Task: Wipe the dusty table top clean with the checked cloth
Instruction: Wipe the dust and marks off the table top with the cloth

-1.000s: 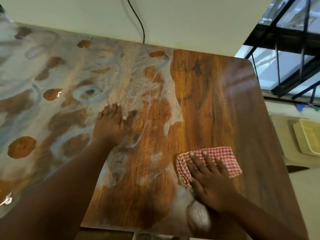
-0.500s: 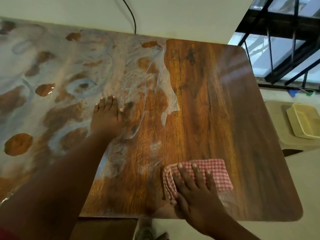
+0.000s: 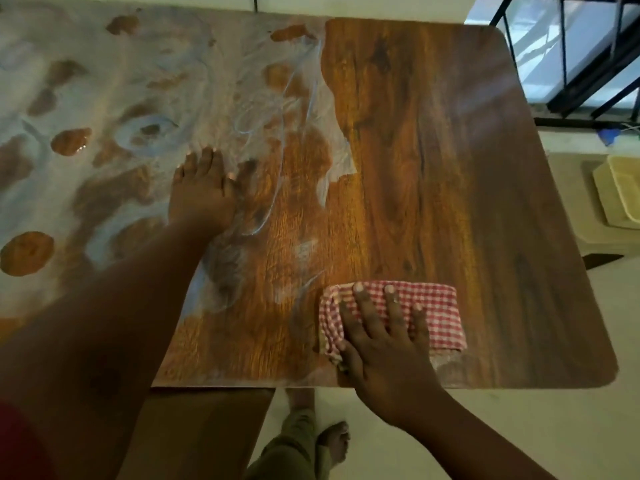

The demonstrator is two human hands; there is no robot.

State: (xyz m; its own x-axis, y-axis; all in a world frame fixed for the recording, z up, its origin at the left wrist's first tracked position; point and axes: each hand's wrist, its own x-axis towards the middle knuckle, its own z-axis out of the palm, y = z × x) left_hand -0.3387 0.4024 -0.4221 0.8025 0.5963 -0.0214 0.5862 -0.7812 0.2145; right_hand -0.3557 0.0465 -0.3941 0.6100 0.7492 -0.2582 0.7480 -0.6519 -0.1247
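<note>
The wooden table top (image 3: 433,168) is bare and brown on its right part, while grey-white dust (image 3: 104,98) with smears and round bare spots covers the left and middle. A folded red-and-white checked cloth (image 3: 436,313) lies near the table's front edge. My right hand (image 3: 381,337) presses flat on it with straight, spread fingers. My left hand (image 3: 202,188) rests flat on the dusty middle of the table, fingers straight and together.
A beige stool with a yellow tray (image 3: 620,192) stands to the right of the table. Black metal railing (image 3: 571,64) is at the back right. A cable hangs on the wall behind. My leg and foot (image 3: 332,445) are below the front edge.
My right hand has slid the cloth toward the table's front edge and a little left. The pale dust patch at the front edge is gone. My left hand has stayed in place.
</note>
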